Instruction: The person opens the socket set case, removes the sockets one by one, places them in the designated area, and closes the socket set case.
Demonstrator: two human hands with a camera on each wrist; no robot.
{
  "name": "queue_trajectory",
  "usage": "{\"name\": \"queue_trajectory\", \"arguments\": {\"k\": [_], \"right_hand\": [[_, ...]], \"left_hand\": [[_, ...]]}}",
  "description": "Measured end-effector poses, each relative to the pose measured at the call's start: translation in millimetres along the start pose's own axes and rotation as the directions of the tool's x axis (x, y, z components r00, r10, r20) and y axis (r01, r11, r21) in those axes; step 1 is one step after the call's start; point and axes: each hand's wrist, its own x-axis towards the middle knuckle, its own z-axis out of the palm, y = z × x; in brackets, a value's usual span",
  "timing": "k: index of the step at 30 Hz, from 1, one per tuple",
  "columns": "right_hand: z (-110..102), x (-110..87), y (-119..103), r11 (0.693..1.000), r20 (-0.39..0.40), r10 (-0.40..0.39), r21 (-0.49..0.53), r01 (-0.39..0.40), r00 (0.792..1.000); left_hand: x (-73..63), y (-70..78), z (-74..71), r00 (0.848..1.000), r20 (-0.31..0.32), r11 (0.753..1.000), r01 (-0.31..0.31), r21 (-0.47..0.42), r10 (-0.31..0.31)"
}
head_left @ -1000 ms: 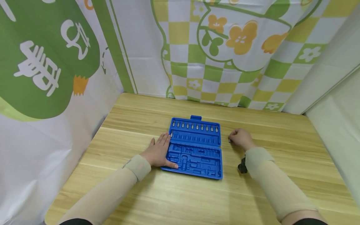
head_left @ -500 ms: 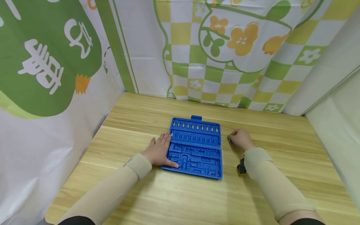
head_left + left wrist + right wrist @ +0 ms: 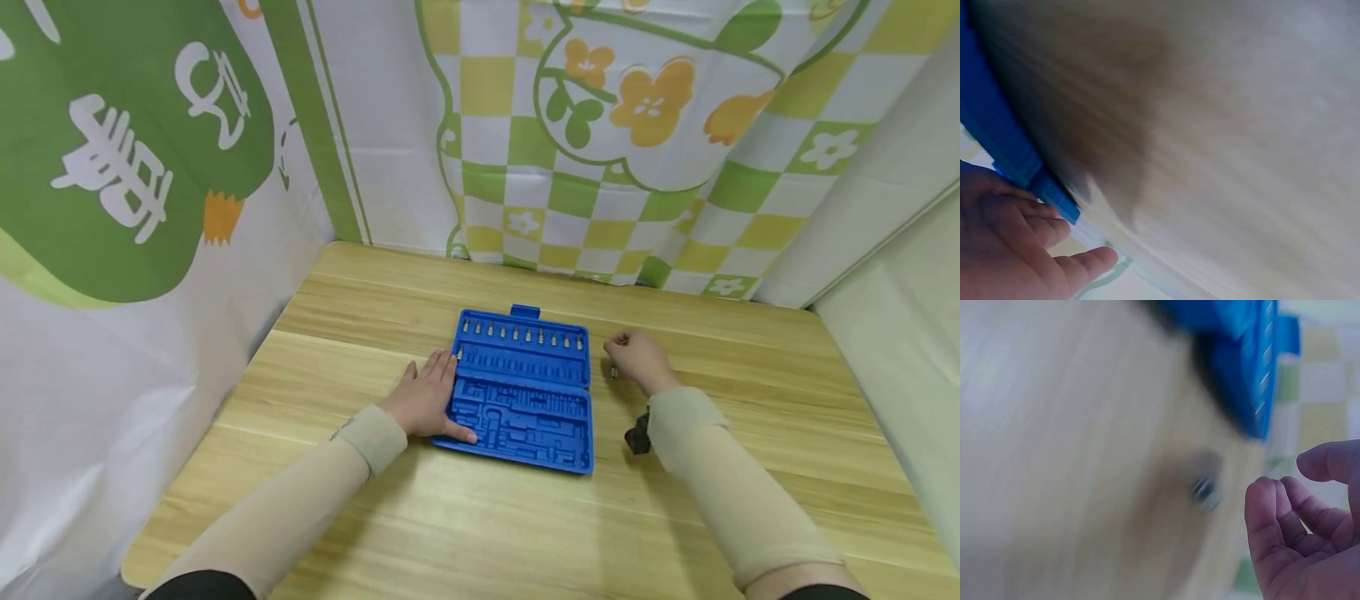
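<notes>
A blue plastic bit case (image 3: 551, 458) lies open flat on the table. Several silver screwdriver bits (image 3: 515, 333) stand along its far row, and a single one (image 3: 460, 353) sits at the left of the row below. My left hand (image 3: 426, 400) rests straight-fingered along the case's left edge, its thumb over the near half. To the right of the case, a small metal piece (image 3: 613, 372), blurred in the right wrist view, is on the table. My right hand (image 3: 639, 358) is just above it, thumb and fingertips apart in the right wrist view (image 3: 1310, 519), holding nothing.
The wooden table (image 3: 480, 533) runs back to a patterned curtain (image 3: 570, 183) and along white cloth (image 3: 247, 275) at the left. A latch tab (image 3: 525, 312) sticks out from the case's far edge. A black device (image 3: 638, 435) hangs under my right wrist.
My right fingers have let go of the small metal piece and lifted slightly away from it; it stays on the table. My left hand keeps its place on the case.
</notes>
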Motion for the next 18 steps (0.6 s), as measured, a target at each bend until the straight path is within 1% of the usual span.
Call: {"name": "queue_trajectory", "arguments": {"k": [2, 5, 7, 10, 11, 14, 16, 18], "right_hand": [[3.6, -0.1, -15.4, 0.999, 0.004, -0.037, 0.0, 0.037, 0.999], [17.5, 1.2, -43.7, 0.995, 0.047, -0.093, 0.042, 0.091, 0.995], [29.2, 2.8, -63.4, 0.989, 0.111, -0.128, 0.085, 0.119, 0.986], [46.1, 4.5, -89.7, 0.977, 0.217, -0.176, 0.157, 0.143, 0.96], [51.5, 5.4, -97.4, 0.971, 0.253, -0.184, 0.196, 0.136, 0.95], [65.6, 9.1, -114.5, 0.941, 0.331, -0.181, 0.333, 0.065, 0.926], [74.2, 13.2, -122.9, 0.912, 0.365, -0.163, 0.41, -0.001, 0.917], [82.4, 17.2, -129.5, 0.9, 0.375, -0.149, 0.434, -0.031, 0.915]], "left_hand": [[-0.1, 1.2, -0.5, 1.0, -0.009, 1.0, -0.003, 0.011, 0.003], [-1.7, 0.0, -0.5, 1.0, -0.002, 1.0, 0.011, 0.017, -0.011], [-2.7, -1.8, -0.2, 1.0, -0.002, 1.0, 0.018, 0.012, -0.018], [-2.8, -3.6, -0.1, 1.0, -0.007, 1.0, 0.016, 0.001, -0.016], [-2.4, -4.0, 0.1, 1.0, -0.009, 1.0, 0.012, -0.002, -0.012], [1.4, -5.7, 5.4, 1.0, -0.02, 1.0, -0.002, -0.002, 0.002], [4.8, -7.2, 9.8, 1.0, -0.029, 1.0, -0.008, -0.003, 0.008], [6.4, -8.0, 12.1, 0.999, -0.037, 1.0, -0.014, -0.007, 0.013]]}}
